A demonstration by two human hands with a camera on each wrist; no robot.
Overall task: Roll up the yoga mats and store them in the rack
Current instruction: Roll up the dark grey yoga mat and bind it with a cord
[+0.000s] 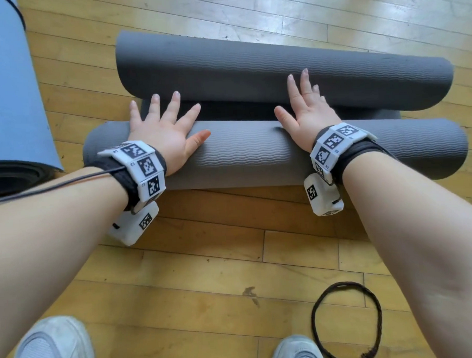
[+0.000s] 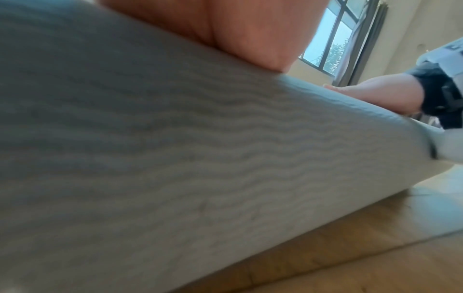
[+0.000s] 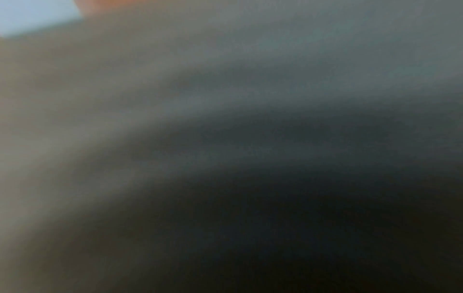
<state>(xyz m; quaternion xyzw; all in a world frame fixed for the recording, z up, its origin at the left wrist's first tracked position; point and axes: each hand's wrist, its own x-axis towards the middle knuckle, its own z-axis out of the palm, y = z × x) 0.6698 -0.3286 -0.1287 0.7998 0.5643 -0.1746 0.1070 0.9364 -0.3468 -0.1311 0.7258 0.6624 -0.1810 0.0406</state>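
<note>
While the grey yoga mat (image 1: 255,153) is lying across the wooden floor (image 1: 206,261) with a roll at its near edge and its far end curling up, both hands are pressing flat on the near roll, fingers straight and spread, gripping nothing. The left hand (image 1: 164,132) is sitting near the roll's left end, the right hand (image 1: 306,108) around its middle. A blue mat (image 1: 9,94) is crowding the left side, just apart; bare boards are lying open beyond and behind, save a dark cord loop (image 1: 346,321) beside a shoe (image 1: 298,352)
</note>
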